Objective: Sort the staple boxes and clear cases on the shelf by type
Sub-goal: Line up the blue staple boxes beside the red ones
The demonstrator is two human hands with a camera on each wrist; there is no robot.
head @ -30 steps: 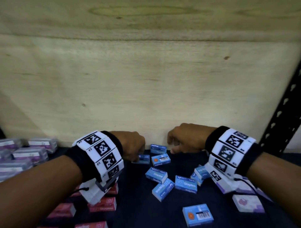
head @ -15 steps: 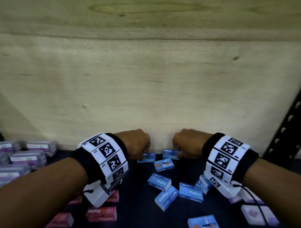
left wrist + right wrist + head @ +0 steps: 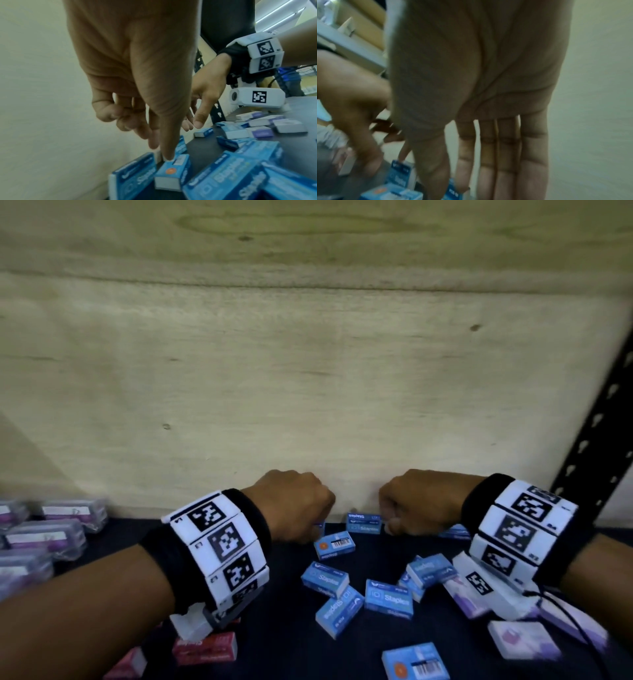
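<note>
Head view: both my hands have advanced to the shelf's back wall, left hand touching a blue staple box with extended fingers, right hand open over another, blues gathering

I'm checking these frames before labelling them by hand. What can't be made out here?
- Head view: the left hand covers its own fingers and most of a blue staple box behind it.
- Head view: print on the clear cases at the left edge is too blurred to read.
- Right wrist view: motion blur leaves it unclear whether the right hand touches a box.
</note>
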